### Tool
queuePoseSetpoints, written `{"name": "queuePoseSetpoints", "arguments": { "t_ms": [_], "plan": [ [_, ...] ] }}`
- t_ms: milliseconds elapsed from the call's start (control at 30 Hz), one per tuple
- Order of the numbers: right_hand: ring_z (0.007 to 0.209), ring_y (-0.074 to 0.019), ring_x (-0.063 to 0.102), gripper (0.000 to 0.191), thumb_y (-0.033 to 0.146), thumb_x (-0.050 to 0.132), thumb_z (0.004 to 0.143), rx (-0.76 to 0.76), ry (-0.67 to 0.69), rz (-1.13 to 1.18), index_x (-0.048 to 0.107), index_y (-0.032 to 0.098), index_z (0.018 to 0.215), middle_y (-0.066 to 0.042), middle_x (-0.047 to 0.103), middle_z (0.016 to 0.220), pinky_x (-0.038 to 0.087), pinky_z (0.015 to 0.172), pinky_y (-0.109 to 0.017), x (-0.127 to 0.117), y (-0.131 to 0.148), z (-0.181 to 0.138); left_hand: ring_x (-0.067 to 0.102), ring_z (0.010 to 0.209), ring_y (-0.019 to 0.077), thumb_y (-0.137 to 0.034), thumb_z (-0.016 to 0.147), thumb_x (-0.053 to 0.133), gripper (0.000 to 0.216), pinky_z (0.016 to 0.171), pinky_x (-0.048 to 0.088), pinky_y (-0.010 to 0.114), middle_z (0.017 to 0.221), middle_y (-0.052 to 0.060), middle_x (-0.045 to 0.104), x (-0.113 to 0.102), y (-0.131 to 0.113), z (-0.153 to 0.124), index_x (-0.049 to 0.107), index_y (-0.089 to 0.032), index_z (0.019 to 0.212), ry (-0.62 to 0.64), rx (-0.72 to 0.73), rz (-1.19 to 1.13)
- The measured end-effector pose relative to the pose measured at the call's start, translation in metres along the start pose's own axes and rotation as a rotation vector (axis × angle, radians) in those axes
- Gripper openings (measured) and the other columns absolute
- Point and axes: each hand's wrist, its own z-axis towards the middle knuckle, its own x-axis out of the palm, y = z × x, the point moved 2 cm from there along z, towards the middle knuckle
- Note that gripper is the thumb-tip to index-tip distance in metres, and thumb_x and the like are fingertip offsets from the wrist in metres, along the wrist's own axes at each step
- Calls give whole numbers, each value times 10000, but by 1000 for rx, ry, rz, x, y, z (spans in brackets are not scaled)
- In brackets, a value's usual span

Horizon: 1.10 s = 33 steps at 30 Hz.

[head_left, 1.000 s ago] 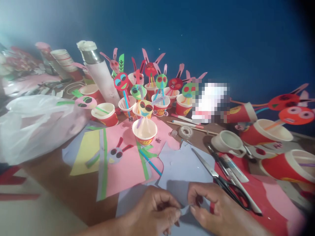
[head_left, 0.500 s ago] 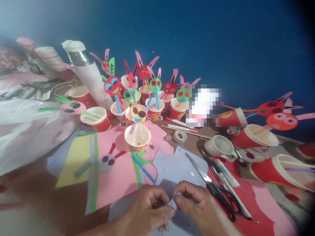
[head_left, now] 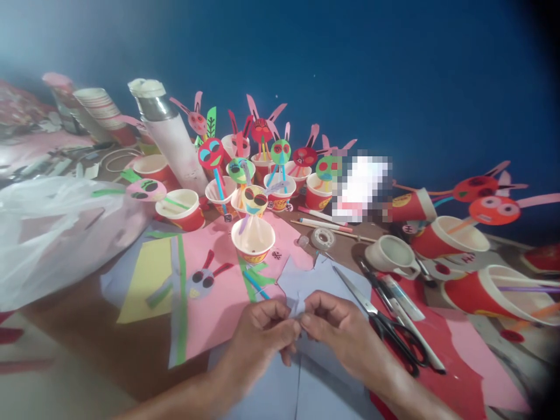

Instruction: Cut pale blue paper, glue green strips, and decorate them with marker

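Observation:
My left hand (head_left: 269, 332) and my right hand (head_left: 330, 321) are closed, fingertips together, around a small piece of light purple paper (head_left: 298, 304). A strip of it sticks up between the fingers; the rest is hidden. Below lie sheets of light purple paper (head_left: 280, 388). To the left, a purple paper face with red ears (head_left: 202, 283) rests on pink paper (head_left: 210, 321), near a blue strip (head_left: 256, 283). Black-handled scissors (head_left: 371, 312) lie beside my right hand, blades pointing away.
Several paper cups (head_left: 252, 239) with paper-faced figures stand at the back. On the right are a white mug (head_left: 389, 256), pens (head_left: 415, 332) and a tape roll (head_left: 324, 238). A flask (head_left: 170, 140) and a plastic bag (head_left: 65, 233) occupy the left.
Both hands have moved up and slightly left in the picture, still pinching the paper. More of the light purple piece now shows above the fingertips. The view has shifted slightly.

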Motion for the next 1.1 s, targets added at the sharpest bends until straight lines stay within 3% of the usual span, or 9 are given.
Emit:
{"name": "queuePoseSetpoints", "arguments": {
  "t_ms": [233,500,700,900,1100],
  "plan": [
    [550,-88,407,317,458,659,734,53,-3,-24,567,159,678,48,477,554,338,553,-222,-7,6,4,509,469,104,-407,753,617,309,509,357,222,502,2,558,-3,0,1,557,-138,613,67,-23,32],
    [542,-94,411,309,448,618,757,78,2,-59,528,169,660,46,475,540,333,551,-231,-7,2,7,489,425,94,-350,735,600,255,480,346,213,469,-9,537,-3,3,4,574,-134,603,82,-57,9],
    [543,-88,355,263,398,602,774,59,5,-99,512,178,662,66,406,554,308,528,-222,-6,-4,5,508,417,92,-479,704,658,381,459,342,201,489,4,557,-4,3,2,514,-146,588,100,-66,9],
    [562,-86,340,266,399,610,779,35,-52,-134,517,179,662,66,407,580,306,533,-210,-3,-8,3,497,378,80,-519,615,736,446,415,350,188,481,-9,545,-2,5,3,493,-146,580,74,-79,-99],
    [559,-95,368,271,418,641,746,36,-151,-97,539,187,649,63,414,566,329,543,-215,-5,1,-2,531,400,83,-439,672,726,409,430,392,192,562,23,617,-3,5,-1,451,-153,572,72,-40,-180]
  ]
}}
